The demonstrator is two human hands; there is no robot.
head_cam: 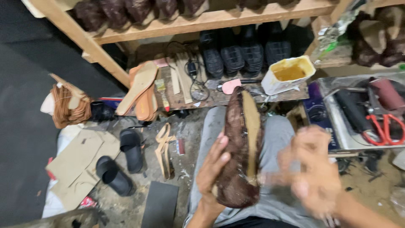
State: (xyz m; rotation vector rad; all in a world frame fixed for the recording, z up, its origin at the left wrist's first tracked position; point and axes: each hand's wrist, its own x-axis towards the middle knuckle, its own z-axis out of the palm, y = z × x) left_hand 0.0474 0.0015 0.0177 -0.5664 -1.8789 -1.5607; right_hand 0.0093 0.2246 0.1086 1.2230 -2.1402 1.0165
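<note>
My left hand (214, 169) grips a dark brown, shiny shoe upper on a last (239, 143), held sole-side up over my lap in grey trousers. A tan insole strip runs along its bottom. My right hand (314, 169) is blurred beside the shoe's right edge; it looks apart from it, and I cannot tell whether the fingers hold anything.
A low wooden board (211, 99) holds a brush, strips and a white tub of yellow glue (289, 74). Tan insoles (141, 88) lean at its left. Black soles stand behind. Red scissors (386, 128) lie in a metal tray at the right. Black sandals (120, 162) and cardboard lie on the floor.
</note>
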